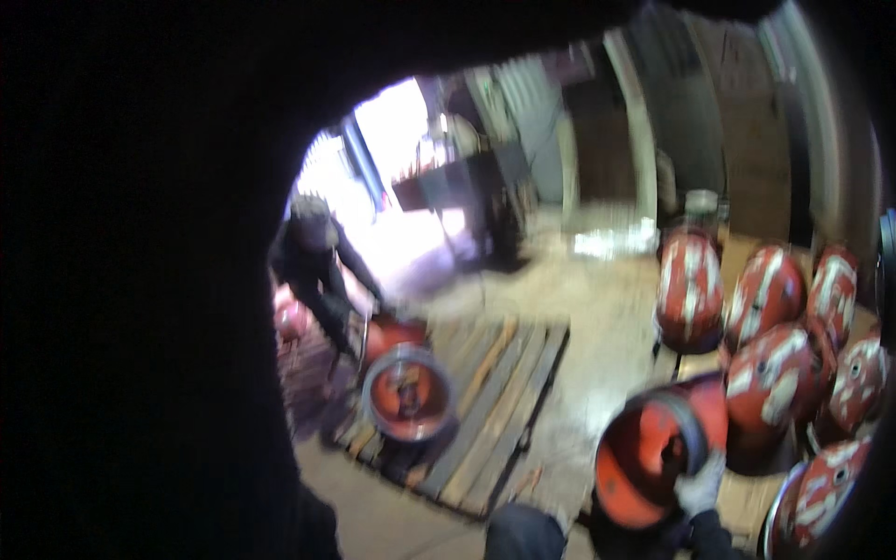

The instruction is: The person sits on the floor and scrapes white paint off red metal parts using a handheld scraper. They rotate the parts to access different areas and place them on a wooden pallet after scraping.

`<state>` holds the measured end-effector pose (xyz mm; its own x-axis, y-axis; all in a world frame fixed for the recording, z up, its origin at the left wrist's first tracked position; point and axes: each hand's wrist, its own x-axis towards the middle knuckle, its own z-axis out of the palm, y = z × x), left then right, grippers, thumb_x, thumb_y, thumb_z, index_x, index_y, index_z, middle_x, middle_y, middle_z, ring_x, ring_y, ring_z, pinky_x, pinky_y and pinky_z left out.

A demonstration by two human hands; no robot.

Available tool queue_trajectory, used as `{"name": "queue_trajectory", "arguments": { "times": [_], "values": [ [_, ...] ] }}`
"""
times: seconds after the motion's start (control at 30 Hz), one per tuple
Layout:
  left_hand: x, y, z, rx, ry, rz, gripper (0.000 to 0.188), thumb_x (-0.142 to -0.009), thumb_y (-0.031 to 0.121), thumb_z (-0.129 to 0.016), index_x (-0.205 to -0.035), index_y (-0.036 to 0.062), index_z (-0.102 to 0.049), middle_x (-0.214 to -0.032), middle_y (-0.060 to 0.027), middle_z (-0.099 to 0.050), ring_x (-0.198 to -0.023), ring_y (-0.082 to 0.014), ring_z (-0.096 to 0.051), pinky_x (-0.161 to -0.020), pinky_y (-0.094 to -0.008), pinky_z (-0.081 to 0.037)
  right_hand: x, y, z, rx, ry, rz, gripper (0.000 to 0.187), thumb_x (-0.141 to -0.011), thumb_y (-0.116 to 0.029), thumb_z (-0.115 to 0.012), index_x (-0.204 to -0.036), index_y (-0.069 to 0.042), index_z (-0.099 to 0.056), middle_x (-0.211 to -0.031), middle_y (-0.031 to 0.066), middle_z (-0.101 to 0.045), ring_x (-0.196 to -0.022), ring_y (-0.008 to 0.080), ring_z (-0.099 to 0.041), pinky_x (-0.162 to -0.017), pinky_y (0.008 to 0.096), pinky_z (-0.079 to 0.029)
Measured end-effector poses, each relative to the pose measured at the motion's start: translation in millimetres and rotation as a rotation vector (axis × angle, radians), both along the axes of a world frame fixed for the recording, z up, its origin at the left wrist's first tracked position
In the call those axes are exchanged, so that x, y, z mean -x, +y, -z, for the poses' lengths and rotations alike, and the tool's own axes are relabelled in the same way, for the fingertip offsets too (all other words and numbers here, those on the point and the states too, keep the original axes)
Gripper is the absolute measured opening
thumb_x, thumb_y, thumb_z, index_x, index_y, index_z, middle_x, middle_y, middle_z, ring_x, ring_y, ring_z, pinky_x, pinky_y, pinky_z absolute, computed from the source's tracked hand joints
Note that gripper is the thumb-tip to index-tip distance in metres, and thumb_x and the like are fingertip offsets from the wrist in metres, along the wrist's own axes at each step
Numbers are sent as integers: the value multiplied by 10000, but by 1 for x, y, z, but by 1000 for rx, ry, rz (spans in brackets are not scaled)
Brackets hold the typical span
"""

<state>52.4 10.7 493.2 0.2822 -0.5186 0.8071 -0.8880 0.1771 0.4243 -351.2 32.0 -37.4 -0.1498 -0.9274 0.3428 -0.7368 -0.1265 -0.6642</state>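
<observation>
A: Gripping what with the right hand [702,483]?

B: Holding a red drum [644,457] by its lower right rim, open end facing the view. Sitting off the pallet [495,392], beyond its right edge and nearer the front corner than the far one.

A: Doing what with the fingers?

B: Curling over the rim and apparently pinching it, though blurring too much to count one by one. Cannot tell about the left hand; not showing anywhere in view.

A: Why gripping there?

B: Probably using the rim as the handiest edge on a bulky round shell, and perhaps steadying it against rolling. Sitting close to the patchy drums [770,373] too; cannot tell whether touching.

A: Posing the arm how?

B: Reaching up from the lower edge of the view in a dark sleeve [714,537], angling the hand leftward onto the drum.

A: And on the pallet?

B: Lying toward the left edge, a second drum [406,387], opening toward the view. Bending behind it, a co-worker [317,261], reaching down, probably for control of the far end.
</observation>
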Motion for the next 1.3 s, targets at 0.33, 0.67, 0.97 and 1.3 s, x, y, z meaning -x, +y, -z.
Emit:
{"name": "queue_trajectory", "arguments": {
  "times": [0.33,0.67,0.97,1.3],
  "values": [
    [-48,75,53,149,88,144,681,-923,239,-769,-1455,-26,-437,-1291,-202,-648,-1233,-341,-656,-1047,-439,-536,22,-7,12,-13,12,-136,996,-682,-59,-803,-1555,29,-333,-1509,275,-448,-1432,457,-420,-1242,482,-330],
    [-18,221,113,425,214,325,709,-937,230,-757,-1483,-40,-395,-1306,-216,-636,-1265,-352,-640,-1069,-447,-523,28,-14,5,-88,67,-144,1036,-701,-127,-821,-1576,68,-303,-1553,277,-411,-1476,428,-390,-1262,453,-299],
    [155,87,324,-689,805,761,833,-898,346,-755,-1531,-23,-358,-1239,-335,-658,-1179,-457,-679,-1036,-502,-535,47,-19,-5,-259,88,-236,1104,-769,-223,-888,-1620,34,-233,-1640,259,-350,-1523,371,-373,-1265,429,-304],
    [274,30,455,-1105,834,697,1046,-904,529,-710,-1583,-96,-217,-1338,-413,-592,-1152,-538,-659,-990,-530,-546,88,37,-21,-367,170,-96,791,-927,-201,-788,-1594,-22,-401,-1622,194,-448,-1500,327,-428,-1238,440,-338]
  ]
}}
